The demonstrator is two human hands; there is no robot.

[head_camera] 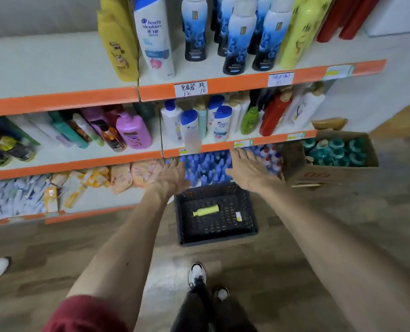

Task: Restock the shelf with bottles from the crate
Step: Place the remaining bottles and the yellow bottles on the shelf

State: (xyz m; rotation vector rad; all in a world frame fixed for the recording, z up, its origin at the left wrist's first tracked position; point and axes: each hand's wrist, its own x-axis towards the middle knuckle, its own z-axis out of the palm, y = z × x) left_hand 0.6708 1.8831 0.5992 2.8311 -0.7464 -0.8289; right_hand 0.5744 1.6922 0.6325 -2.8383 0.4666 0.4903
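Both hands, left hand (169, 174) and right hand (247, 167), reached with fingers spread and holding nothing over the blue bottles (206, 167) on the bottom shelf (98, 202), while one yellow bottle (205, 210) lay in the black crate (247, 232).

Shelf (62, 101): pale boards, orange front strips, white handwritten price tags (191, 88). Crate (217, 233): black, open lattice pattern; inside it, one yellow bottle (206, 210). Bottom-shelf bottles (206, 167): blue caps, tightly rowed. Cardboard box (328, 172): brown, red print, teal caps within. Upper bottles (238, 44): white fading to blue and black. Pump bottle (133, 131): purple. Floor (43, 255): grey-brown wood grain. Sleeve (84, 315): dark red.
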